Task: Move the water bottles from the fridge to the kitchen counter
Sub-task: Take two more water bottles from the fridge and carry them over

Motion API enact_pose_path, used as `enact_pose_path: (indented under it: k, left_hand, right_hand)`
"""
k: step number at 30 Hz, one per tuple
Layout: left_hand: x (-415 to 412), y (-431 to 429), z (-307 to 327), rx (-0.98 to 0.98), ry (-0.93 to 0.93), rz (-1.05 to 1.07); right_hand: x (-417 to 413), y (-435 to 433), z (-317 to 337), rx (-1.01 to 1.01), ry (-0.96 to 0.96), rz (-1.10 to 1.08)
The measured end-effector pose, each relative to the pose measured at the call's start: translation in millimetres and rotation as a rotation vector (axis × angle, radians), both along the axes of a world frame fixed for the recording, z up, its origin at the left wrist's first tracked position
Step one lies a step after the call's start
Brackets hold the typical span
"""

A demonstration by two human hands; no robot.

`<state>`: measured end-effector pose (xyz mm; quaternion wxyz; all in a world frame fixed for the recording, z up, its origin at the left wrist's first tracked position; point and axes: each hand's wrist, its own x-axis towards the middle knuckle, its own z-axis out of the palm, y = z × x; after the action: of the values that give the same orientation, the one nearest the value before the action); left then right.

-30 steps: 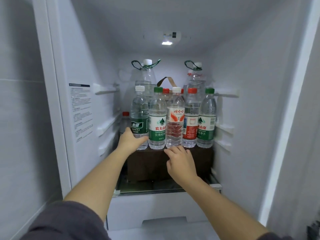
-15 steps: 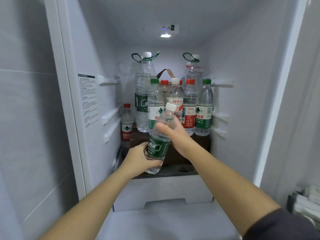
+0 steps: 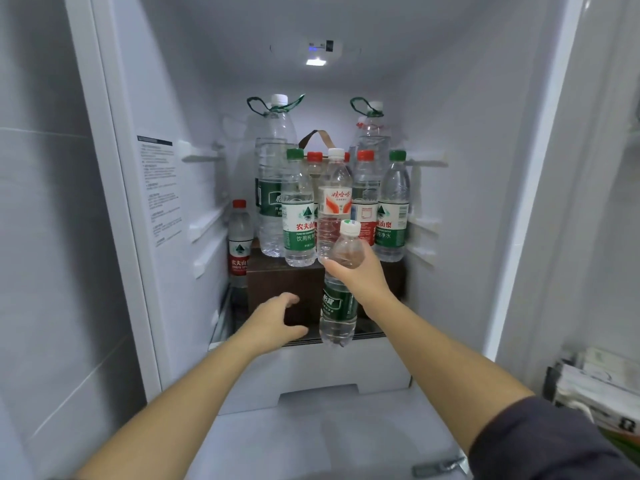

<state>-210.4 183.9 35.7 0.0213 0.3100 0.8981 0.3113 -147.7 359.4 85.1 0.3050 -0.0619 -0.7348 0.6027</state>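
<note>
My right hand (image 3: 360, 275) grips the shoulder of a white-capped water bottle with a dark green label (image 3: 338, 306), held upright in front of the fridge shelf. My left hand (image 3: 277, 320) hangs open to the left of that bottle, not touching it. Several water bottles stand on a dark brown box (image 3: 284, 289) inside the fridge: a green-capped one (image 3: 298, 213), a white-capped one with a red label (image 3: 334, 202), a red-capped one (image 3: 365, 195) and another green-capped one (image 3: 393, 209). Two large jugs (image 3: 273, 174) (image 3: 370, 133) stand behind them.
A small red-capped bottle (image 3: 239, 237) stands low at the left beside the box. The fridge's white side walls (image 3: 166, 202) carry shelf rails. A white drawer front (image 3: 311, 372) lies below the shelf. Stacked papers (image 3: 595, 386) sit at the right, outside the fridge.
My left hand took the green-labelled bottle off the box and passed it to my right hand. The left hand has let go and opened; the bottle now hangs upright.
</note>
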Motion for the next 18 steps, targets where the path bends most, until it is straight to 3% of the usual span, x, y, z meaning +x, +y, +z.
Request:
enact_pose_path:
  k: [5, 10, 13, 18]
  left_hand:
    - [-29.7, -21.3, 7.5, -0.103, 0.130, 0.211]
    - [-52.0, -11.5, 47.8, -0.083, 0.299, 0.384]
    - [-77.7, -7.2, 72.8, -0.180, 0.419, 0.479]
    - [-139.3, 4.4, 94.0, -0.405, 0.503, 0.439]
  right_hand:
    - [-10.9, 5.2, -3.1, 0.028, 0.010, -0.036]
    - [-20.8, 1.8, -0.1, 0.050, 0.012, 0.003]
    - [-25.6, 5.5, -1.2, 0.039, 0.012, 0.015]
    - [-32.0, 12.4, -9.3, 0.034, 0.014, 0.021]
